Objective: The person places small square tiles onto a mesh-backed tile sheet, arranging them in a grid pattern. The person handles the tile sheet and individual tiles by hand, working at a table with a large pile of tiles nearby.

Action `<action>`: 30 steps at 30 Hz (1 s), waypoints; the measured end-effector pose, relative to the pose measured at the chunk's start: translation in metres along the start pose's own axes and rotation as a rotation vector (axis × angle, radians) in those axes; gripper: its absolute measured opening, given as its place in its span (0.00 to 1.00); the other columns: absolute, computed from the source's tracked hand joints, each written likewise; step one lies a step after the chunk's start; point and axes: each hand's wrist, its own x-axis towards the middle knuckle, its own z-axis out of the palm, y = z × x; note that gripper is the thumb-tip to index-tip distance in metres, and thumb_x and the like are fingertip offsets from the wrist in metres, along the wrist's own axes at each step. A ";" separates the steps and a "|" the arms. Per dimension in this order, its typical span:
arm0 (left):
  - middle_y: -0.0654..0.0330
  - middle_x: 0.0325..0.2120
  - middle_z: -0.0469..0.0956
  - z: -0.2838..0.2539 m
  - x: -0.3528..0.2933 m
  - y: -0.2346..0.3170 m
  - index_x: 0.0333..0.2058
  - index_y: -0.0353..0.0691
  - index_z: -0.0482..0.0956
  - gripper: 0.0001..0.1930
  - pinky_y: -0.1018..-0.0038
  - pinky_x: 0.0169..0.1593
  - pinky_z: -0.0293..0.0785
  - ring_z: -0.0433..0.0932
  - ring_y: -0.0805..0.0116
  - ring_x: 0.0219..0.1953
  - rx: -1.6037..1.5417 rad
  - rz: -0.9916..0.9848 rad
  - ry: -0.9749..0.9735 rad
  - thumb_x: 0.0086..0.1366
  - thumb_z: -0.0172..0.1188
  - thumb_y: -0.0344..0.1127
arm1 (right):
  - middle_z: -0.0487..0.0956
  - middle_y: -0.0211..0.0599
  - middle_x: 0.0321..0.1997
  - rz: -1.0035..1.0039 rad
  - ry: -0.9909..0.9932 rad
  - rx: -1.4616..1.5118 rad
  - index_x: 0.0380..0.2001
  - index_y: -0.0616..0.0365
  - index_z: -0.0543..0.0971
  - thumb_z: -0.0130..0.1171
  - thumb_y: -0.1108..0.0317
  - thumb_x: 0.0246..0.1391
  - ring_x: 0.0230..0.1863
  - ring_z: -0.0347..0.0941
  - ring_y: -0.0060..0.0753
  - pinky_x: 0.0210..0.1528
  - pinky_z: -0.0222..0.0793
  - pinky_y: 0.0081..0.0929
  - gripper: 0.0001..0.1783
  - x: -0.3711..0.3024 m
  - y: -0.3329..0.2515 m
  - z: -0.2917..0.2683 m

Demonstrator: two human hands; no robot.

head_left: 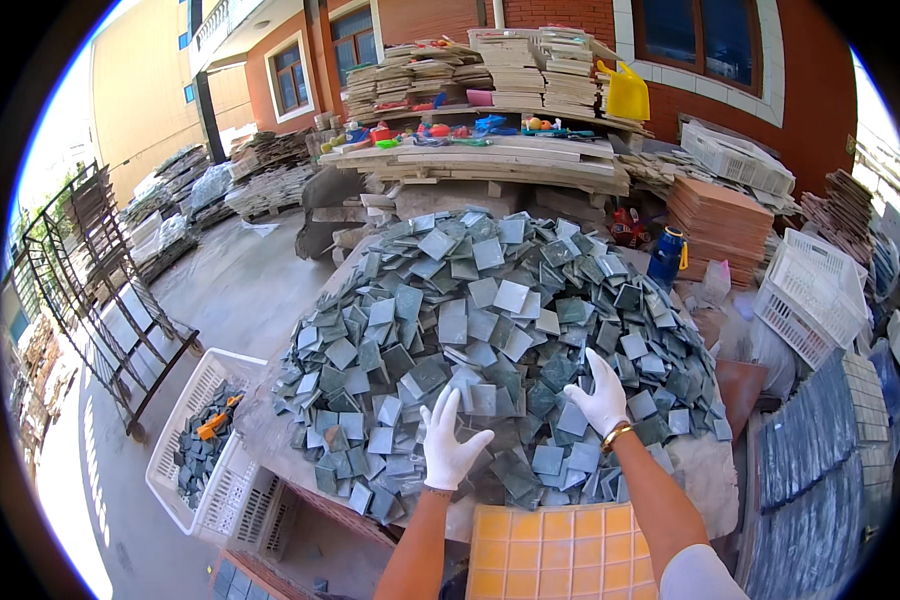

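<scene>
A large heap of small square grey-green stone tiles point(453, 328) covers the work table point(705, 480) in front of me. My left hand point(452, 447), in a white glove, is over the near part of the heap with its fingers spread and no tile in it. To its right, my right hand point(601, 398), also white-gloved with a gold bracelet at the wrist, has thumb and fingers apart and holds nothing. Whether either hand touches the tiles I cannot tell. A yellow tray point(555, 550) with a pale square grid lies at the near edge, between my forearms.
White plastic crates point(202, 455) stand at the left, the upper one holding tile pieces and an orange tool point(212, 428). A metal rack cart point(120, 290) is farther left. Behind the heap are stacked slabs point(510, 160); a blue flask point(667, 258) and white baskets point(812, 295) are at right.
</scene>
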 end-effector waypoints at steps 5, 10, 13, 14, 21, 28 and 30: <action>0.52 0.59 0.66 -0.006 -0.004 0.022 0.57 0.38 0.69 0.35 0.48 0.67 0.42 0.57 0.50 0.65 0.056 0.210 -0.253 0.51 0.65 0.48 | 0.73 0.50 0.55 -0.036 -0.079 0.159 0.55 0.60 0.71 0.63 0.55 0.50 0.57 0.68 0.50 0.60 0.62 0.36 0.32 -0.013 0.019 -0.028; 0.47 0.60 0.64 -0.010 -0.008 -0.009 0.58 0.37 0.67 0.36 0.47 0.67 0.40 0.57 0.45 0.64 0.457 -0.099 0.159 0.54 0.62 0.51 | 0.59 0.49 0.68 -0.090 -0.033 -0.261 0.59 0.51 0.69 0.44 0.40 0.58 0.69 0.52 0.52 0.66 0.46 0.50 0.34 -0.006 0.042 -0.007; 0.52 0.57 0.69 0.005 -0.003 0.009 0.59 0.40 0.67 0.37 0.47 0.67 0.37 0.58 0.46 0.64 0.474 -0.122 0.083 0.54 0.61 0.53 | 0.57 0.48 0.69 -0.016 -0.010 -0.387 0.61 0.49 0.68 0.50 0.34 0.51 0.70 0.50 0.52 0.68 0.40 0.52 0.41 -0.006 0.028 -0.001; 0.53 0.56 0.71 0.013 -0.006 0.012 0.59 0.41 0.68 0.37 0.46 0.67 0.38 0.60 0.48 0.63 0.316 -0.061 -0.007 0.53 0.61 0.53 | 0.58 0.48 0.69 0.001 -0.087 -0.387 0.62 0.49 0.66 0.54 0.34 0.46 0.71 0.48 0.49 0.68 0.39 0.52 0.44 -0.006 0.017 -0.006; 0.57 0.53 0.73 0.064 -0.027 0.060 0.57 0.46 0.71 0.32 0.37 0.64 0.31 0.69 0.60 0.58 0.067 -0.053 -0.076 0.52 0.62 0.48 | 0.70 0.52 0.56 -0.040 -0.187 -0.097 0.59 0.54 0.66 0.64 0.43 0.42 0.57 0.67 0.51 0.57 0.64 0.37 0.43 -0.034 -0.015 -0.012; 0.54 0.52 0.75 0.072 -0.038 0.065 0.58 0.41 0.69 0.30 0.53 0.68 0.41 0.73 0.61 0.55 -0.549 -0.190 -0.200 0.56 0.61 0.41 | 0.80 0.46 0.37 0.128 -0.176 0.545 0.43 0.63 0.78 0.59 0.58 0.54 0.39 0.76 0.42 0.44 0.69 0.31 0.20 -0.062 0.000 -0.012; 0.52 0.51 0.75 0.071 -0.044 0.079 0.59 0.35 0.66 0.30 0.70 0.61 0.60 0.71 0.64 0.55 -0.499 -0.174 -0.263 0.57 0.56 0.35 | 0.80 0.50 0.42 0.369 -0.407 0.642 0.45 0.66 0.77 0.55 0.57 0.58 0.44 0.77 0.43 0.47 0.69 0.31 0.21 -0.068 0.008 -0.022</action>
